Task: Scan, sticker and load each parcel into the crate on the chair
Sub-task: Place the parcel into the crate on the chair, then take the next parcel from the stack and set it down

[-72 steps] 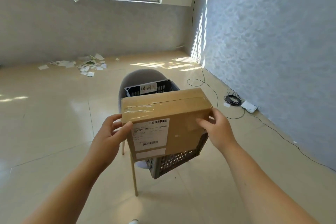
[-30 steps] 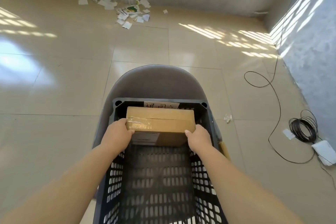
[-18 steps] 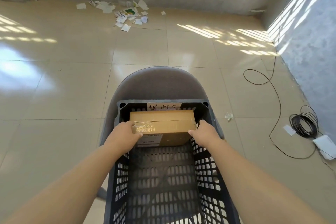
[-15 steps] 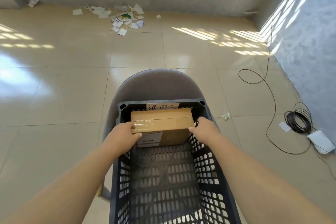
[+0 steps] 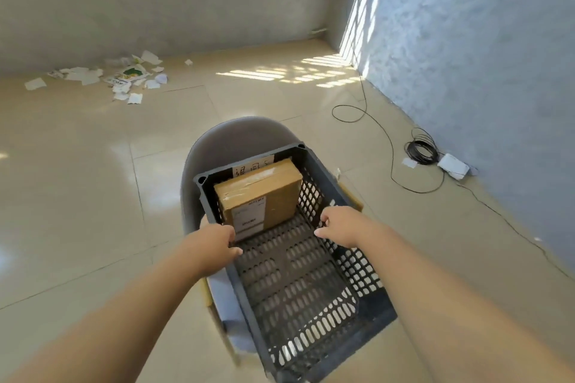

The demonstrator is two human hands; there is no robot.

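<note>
1. Parcel (image 5: 259,196) is sitting inside the crate (image 5: 295,277), at its far end. It is standing on edge and leaning back against the far wall.
2. Parcel is filling most of the crate's width, from near the left wall to near the right wall.
3. White label (image 5: 249,218) is facing the camera, low on the parcel's front face. Clear tape (image 5: 236,193) is shining across the upper left part. Print is too small to read.
4. Left hand (image 5: 214,246) is hovering at the crate's left rim, just beside the parcel's near-left bottom corner. Fingers are curling loosely and gripping nothing. Cannot tell if it is touching the rim or the parcel.
5. Right hand (image 5: 339,227) is hanging over the crate's right side, near the right wall and apart from the parcel. Fingers are curling loosely, holding nothing.
6. Handwritten note (image 5: 252,166) is sticking on the crate's far wall, partly hidden behind the parcel.
7. Crate is resting on the grey chair (image 5: 236,137). The chair back is rising behind the crate's far wall, and the seat is showing along the crate's left side.
8. Paper scraps (image 5: 118,78) are lying on the floor (image 5: 77,180) by the far wall, well apart from the chair, to its left.
9. Black cable (image 5: 421,151) is lying coiled by the right-hand wall, just beside a white box (image 5: 452,166).
</note>
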